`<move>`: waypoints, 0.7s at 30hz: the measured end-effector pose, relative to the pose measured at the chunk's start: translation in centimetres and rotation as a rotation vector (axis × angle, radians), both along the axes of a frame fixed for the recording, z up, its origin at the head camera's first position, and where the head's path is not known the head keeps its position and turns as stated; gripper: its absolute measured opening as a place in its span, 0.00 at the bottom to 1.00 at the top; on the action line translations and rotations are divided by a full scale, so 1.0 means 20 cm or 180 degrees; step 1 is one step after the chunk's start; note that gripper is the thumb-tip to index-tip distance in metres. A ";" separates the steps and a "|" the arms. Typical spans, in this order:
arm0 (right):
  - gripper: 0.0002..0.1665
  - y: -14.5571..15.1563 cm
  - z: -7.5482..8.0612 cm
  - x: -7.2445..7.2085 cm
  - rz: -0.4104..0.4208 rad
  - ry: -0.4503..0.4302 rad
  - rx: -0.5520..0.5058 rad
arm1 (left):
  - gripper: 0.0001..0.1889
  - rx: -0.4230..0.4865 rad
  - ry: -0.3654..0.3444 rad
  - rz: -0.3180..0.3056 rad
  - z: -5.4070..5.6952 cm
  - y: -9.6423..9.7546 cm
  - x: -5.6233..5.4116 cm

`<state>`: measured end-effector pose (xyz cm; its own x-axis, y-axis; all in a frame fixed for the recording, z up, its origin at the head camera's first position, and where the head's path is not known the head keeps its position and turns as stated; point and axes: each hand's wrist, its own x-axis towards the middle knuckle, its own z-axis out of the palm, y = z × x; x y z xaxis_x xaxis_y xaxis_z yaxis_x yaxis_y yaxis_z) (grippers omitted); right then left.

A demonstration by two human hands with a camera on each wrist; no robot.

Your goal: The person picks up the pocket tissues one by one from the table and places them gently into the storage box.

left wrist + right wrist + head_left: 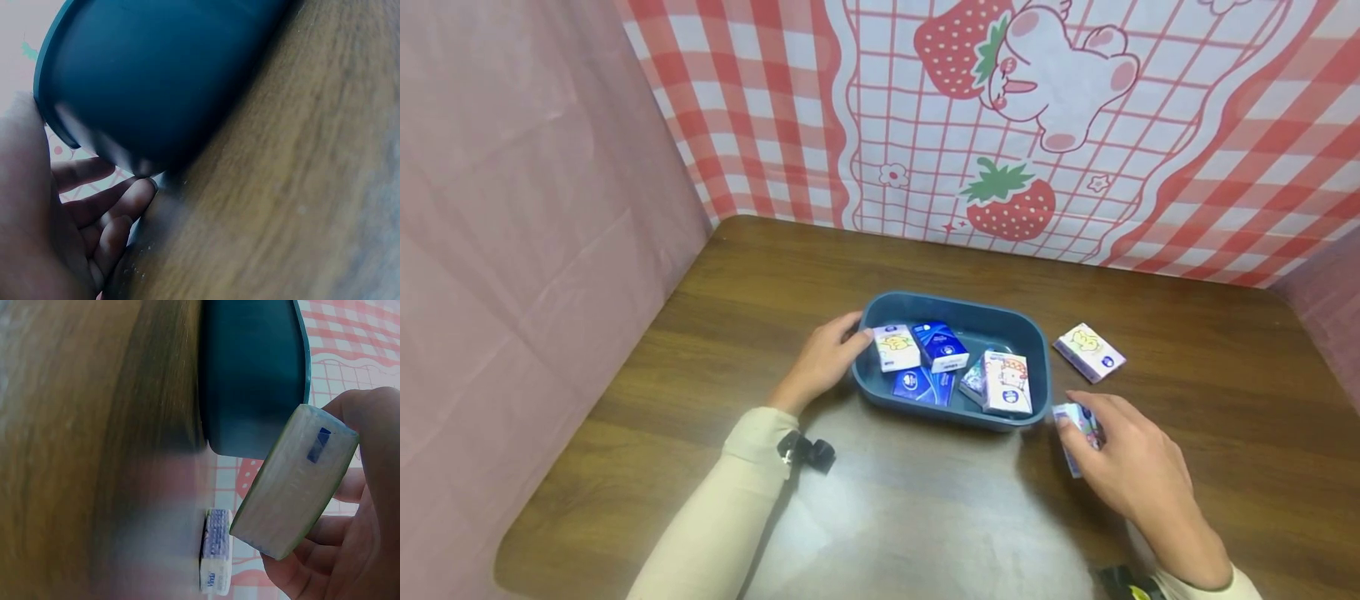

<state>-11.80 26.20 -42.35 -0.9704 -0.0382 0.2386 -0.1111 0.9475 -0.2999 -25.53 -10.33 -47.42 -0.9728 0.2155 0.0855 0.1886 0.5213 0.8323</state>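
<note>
My left hand (827, 357) holds the left end of a dark blue plastic bin (951, 414), thumb over the rim. In the left wrist view, its fingers (134, 201) lie against the outer wall of the bin. Off the right end of the bin, my right hand (1138, 458) grips a small pocket tissue pack (294, 487) between thumb and fingers, raised above the table. In the bin lie a white-and-yellow tissue pack (897, 347), two dark blue packs, a white pack with a red pattern (1006, 383) and a teal patterned one partly under it.
A white-and-purple tissue pack with a yellow drawing (1090, 352) lies on the wooden table (760, 275), right of the bin. Behind the table hangs a red-and-white checked cloth (775, 108); pink fabric (542, 250) hangs along the left side.
</note>
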 end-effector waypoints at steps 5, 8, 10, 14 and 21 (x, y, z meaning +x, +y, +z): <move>0.25 0.01 0.01 0.00 -0.0023 0.0113 0.0011 | 0.29 0.0009 -0.0008 0.0004 0.00 0.00 0.00; 0.24 0.02 0.01 0.00 -0.0028 0.0141 0.0007 | 0.28 0.0015 -0.0006 0.0004 -0.01 0.00 0.00; 0.25 0.02 0.01 0.00 -0.0029 0.0141 0.0017 | 0.28 0.0016 0.0001 -0.0002 -0.01 -0.01 0.00; 0.25 0.02 0.02 -0.01 -0.0033 0.0137 0.0051 | 0.28 0.0002 0.0010 -0.0007 0.00 0.00 0.00; 0.26 0.03 0.03 -0.01 -0.0017 0.0110 0.0085 | 0.28 0.0006 0.0011 -0.0001 0.00 0.00 0.01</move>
